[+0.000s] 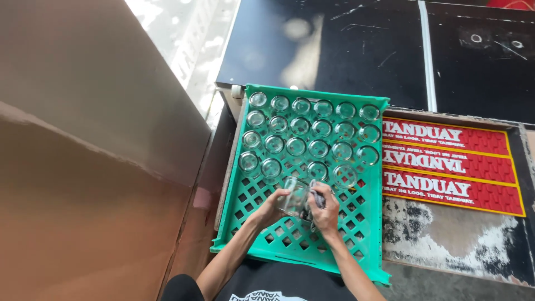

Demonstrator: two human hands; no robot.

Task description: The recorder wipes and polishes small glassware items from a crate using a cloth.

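A: Holding one clear glass [294,196] over the near, unfilled part of the green crate [245,228]. Left hand [273,207] wraps its side. Right hand [324,209] is closed on a grey cloth [316,196] pressed at the glass's other end.

B: Where's the rest?

A: Rows of glasses [309,136] fill the far half of the crate, apparently standing mouth down. Held glass is tilted on its side just above the lattice floor, near the front row.

B: Handling?

A: My read: light, rigid, brittle. Smooth wall, slippery if wet. Grip around the body with full finger wrap, not by the rim. Cloth side gives better friction.

B: Surroundings?

A: Crate sits on a worn dark tabletop [446,245]. Red ribbed rubber mats [451,167] just right of it, brown board [83,139] to the left.

B: Both hands occupied?

A: Yes, neither is spread wide.
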